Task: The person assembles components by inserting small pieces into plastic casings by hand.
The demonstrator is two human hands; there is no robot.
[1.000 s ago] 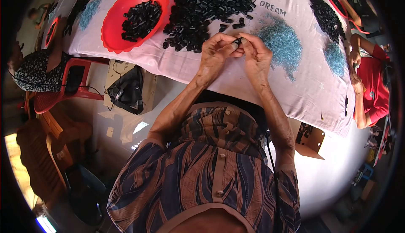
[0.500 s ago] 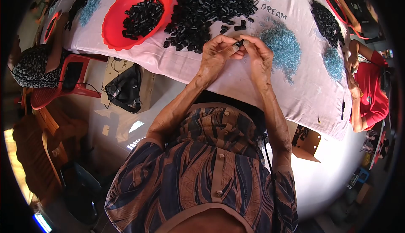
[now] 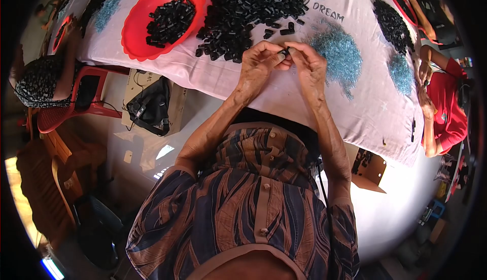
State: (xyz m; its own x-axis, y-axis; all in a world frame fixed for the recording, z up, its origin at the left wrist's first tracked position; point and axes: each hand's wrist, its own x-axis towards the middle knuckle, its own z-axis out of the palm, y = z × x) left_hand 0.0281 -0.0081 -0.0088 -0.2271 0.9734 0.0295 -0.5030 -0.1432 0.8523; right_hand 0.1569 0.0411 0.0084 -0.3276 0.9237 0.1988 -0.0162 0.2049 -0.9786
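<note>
Both hands meet above the near part of the cloth-covered table. Between the fingertips is a small black cylindrical piece [image 3: 285, 51], mostly covered by them. My left hand [image 3: 261, 62] pinches it from the left, fingers curled. On the other side my right hand [image 3: 309, 64] grips it between thumb and forefinger. Just beyond the left hand spreads a large heap of black cylindrical pieces [image 3: 238, 13], with a few loose ones near the fingers. A pile of thin, shiny light-blue pieces [image 3: 339, 54] lies right beside the right hand.
A red plastic basin [image 3: 134, 31] holding black pieces stands left of the heap. The pink cloth [image 3: 365, 112] drapes over the table's edge. Left are a red chair [image 3: 86, 97] and a black bag [image 3: 149, 107] on a box. A person in red [image 3: 446, 110] sits at the right.
The black piece has turned slightly between my fingertips and less of it shows. Both hands stay in nearly the same place.
</note>
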